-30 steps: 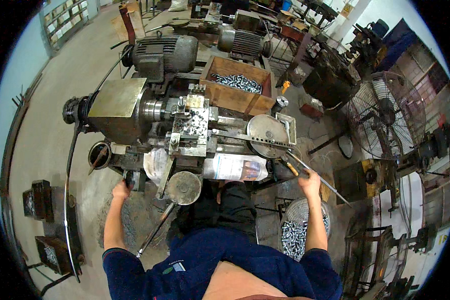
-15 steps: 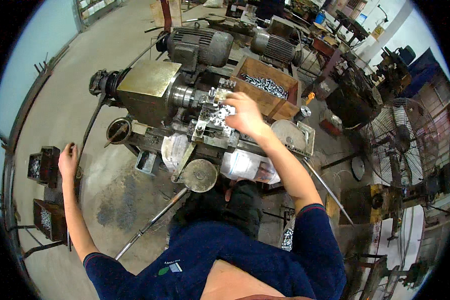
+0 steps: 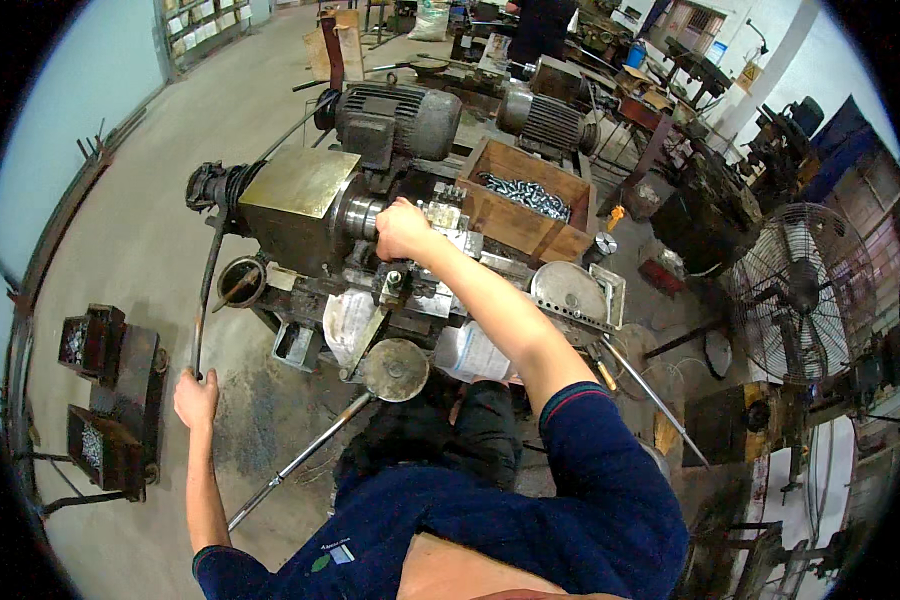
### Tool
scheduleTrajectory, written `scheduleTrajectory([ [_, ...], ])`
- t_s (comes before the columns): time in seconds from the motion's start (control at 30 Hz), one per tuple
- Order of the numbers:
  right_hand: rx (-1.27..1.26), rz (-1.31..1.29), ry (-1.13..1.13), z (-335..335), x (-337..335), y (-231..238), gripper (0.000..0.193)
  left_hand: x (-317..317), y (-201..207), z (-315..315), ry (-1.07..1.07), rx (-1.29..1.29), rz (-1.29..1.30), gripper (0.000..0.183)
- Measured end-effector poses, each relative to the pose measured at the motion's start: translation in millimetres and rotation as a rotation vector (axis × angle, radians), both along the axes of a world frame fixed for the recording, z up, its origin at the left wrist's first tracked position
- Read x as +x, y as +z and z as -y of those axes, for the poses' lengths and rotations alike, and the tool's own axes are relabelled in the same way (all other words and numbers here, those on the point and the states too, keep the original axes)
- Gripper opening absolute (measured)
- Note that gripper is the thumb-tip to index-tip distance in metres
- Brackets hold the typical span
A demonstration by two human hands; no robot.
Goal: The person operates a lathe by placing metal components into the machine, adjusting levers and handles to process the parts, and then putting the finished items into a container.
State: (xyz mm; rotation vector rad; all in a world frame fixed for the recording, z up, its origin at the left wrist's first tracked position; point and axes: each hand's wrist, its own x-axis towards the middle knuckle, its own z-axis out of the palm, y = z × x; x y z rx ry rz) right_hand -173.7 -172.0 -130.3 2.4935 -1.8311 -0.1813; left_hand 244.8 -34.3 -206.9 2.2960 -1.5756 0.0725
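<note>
With its fingers wrapped round the lower end, my left hand (image 3: 197, 396) holds a long dark lever (image 3: 207, 300) that runs up to the left end of a small lathe (image 3: 295, 215). My right hand (image 3: 402, 230) is at the front of the round metal spindle nose (image 3: 362, 216), fingers closed together. Whatever those fingers pinch is hidden by the hand. Beneath the right forearm lies the tool slide (image 3: 435, 298), bearing bolted blocks and shiny chips.
A wooden box (image 3: 528, 235) of small metal parts sits behind the slide. Motors (image 3: 395, 118) stand farther back. A handwheel (image 3: 240, 283) and a round-ended lever (image 3: 397, 370) jut out in front. Dark bins (image 3: 98, 450) are at left, a large fan (image 3: 802, 290) at right.
My right hand has moved left from over the tool slide to the spindle nose. My left hand has moved right and down, and the lever has swung right with it.
</note>
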Motion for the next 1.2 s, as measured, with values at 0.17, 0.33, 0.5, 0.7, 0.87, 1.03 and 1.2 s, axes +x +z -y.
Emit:
scheduleTrajectory([
  [0.17, -0.165, -0.009, 0.025, -20.2, 1.9, 15.6, 0.023, 7.1, 13.5, 2.2, -0.116, 0.115, 0.055, 0.043],
  [0.33, -0.394, 0.296, 0.207, -88.3, 7.8, 37.0, 0.028, -40.4, 63.1, 8.8, -0.543, -0.167, 0.168, 0.036],
  [0.5, -0.437, 0.559, 0.507, -159.3, 27.2, 38.8, 0.026, -167.7, 87.3, 17.9, -0.967, -0.004, -0.746, 0.032],
  [0.7, -0.471, 0.653, 0.409, -195.7, 3.4, 43.6, 0.022, -243.4, 88.9, 6.0, -1.132, 0.204, -1.025, 0.035],
  [0.87, -0.231, 1.041, 0.290, -216.8, -8.0, 27.5, 0.050, -246.8, 78.8, -8.1, -0.965, 0.525, -1.673, 0.037],
  [1.03, -0.277, 1.132, 0.256, -222.3, -3.5, 9.1, 0.052, -251.1, 67.8, -15.4, -0.901, 0.612, -1.813, 0.039],
  [1.2, -0.291, 1.147, 0.244, -222.1, -12.6, 10.5, 0.047, -261.7, 66.6, -17.5, -0.815, 0.688, -1.906, 0.040],
])
